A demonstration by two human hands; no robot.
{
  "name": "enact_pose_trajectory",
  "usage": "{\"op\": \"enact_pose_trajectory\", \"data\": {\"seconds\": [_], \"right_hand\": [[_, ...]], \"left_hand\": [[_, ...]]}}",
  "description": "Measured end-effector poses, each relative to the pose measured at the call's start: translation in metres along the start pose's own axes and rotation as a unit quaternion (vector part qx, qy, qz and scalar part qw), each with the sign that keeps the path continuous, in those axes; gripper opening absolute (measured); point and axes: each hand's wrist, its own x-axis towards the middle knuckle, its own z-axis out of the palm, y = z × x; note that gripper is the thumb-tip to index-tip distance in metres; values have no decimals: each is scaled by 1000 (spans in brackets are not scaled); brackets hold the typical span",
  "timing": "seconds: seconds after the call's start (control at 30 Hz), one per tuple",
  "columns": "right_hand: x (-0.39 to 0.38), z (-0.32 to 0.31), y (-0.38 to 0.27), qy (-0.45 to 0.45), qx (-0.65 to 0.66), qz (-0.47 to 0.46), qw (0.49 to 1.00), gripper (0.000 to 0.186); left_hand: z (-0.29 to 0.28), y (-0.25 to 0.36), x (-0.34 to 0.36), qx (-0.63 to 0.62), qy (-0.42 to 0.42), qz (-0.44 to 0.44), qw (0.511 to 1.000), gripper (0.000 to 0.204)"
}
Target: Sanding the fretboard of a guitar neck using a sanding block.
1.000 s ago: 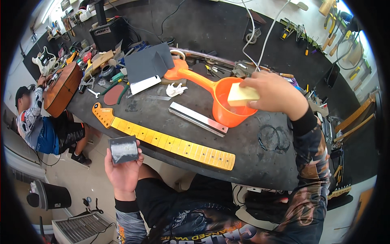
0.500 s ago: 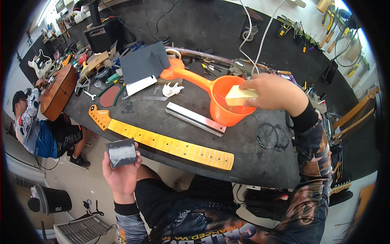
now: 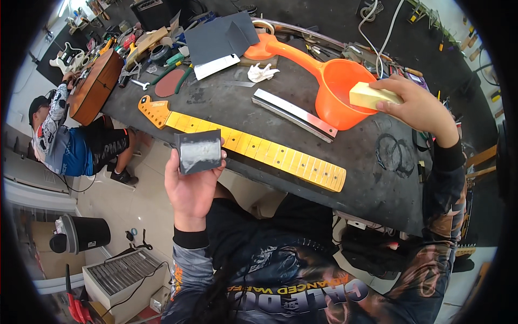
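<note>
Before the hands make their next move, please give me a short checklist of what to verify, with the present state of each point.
1. Left hand grips the grey sanding block firmly: ok, fingers wrap around it.
2. Right hand holds the yellow sponge: ok, held over the rim of the orange scoop.
3. Water in the scoop: cannot tell, its inside looks only orange.
4. Guitar neck lies flat on the dark workbench: ok, but close to the near edge.
5. Neck clamped or fixed: cannot tell, no clamp visible.
6. Metal straightedge off the neck: ok, it lies apart behind it.
</note>
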Motion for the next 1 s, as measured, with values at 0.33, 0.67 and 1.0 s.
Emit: {"op": "enact_pose_trajectory", "data": {"seconds": [0.33, 0.67, 1.0], "right_hand": [[-10, 1, -17, -2, 13, 45, 999, 54], [-22, 21, -11, 67, 66, 31, 995, 55], [-83, 45, -43, 99, 187, -87, 973, 68]], "left_hand": [[22, -24, -7, 421, 12, 122, 898, 49], [15, -25, -8, 385, 29, 100, 917, 47], [-8, -25, -8, 317, 53, 85, 943, 54]]}}
